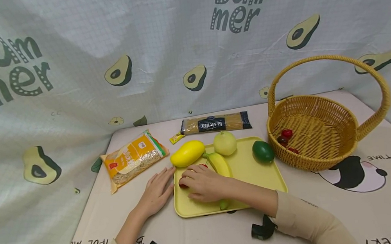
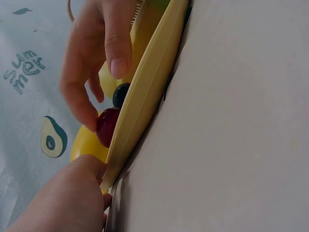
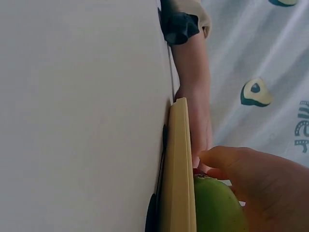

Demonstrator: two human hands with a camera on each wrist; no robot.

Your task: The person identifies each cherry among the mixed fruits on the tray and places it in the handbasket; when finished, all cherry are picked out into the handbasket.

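The right hand (image 1: 205, 184) reaches over a yellow tray (image 1: 257, 179), fingers bent downward around a dark red cherry (image 2: 107, 126) near the tray's left side. In the left wrist view a fingertip touches that cherry while the thumb stays apart from it. Another small dark round fruit (image 2: 120, 95) lies just behind. The left hand (image 1: 156, 194) rests at the tray's left edge with its fingers extended. Under the right forearm lies a yellow banana (image 1: 221, 166), partly hidden. A yellow mango (image 1: 188, 153) sits at the tray's back left corner.
A pale green round fruit (image 1: 224, 143) and a dark green avocado (image 1: 263, 152) are on the tray. Right of it stands a handled wicker basket (image 1: 349, 123) holding several cherries (image 1: 287, 133). Behind are a pasta pack (image 1: 213, 123), a yellow sachet (image 1: 177, 138) and an orange bag (image 1: 133, 159).
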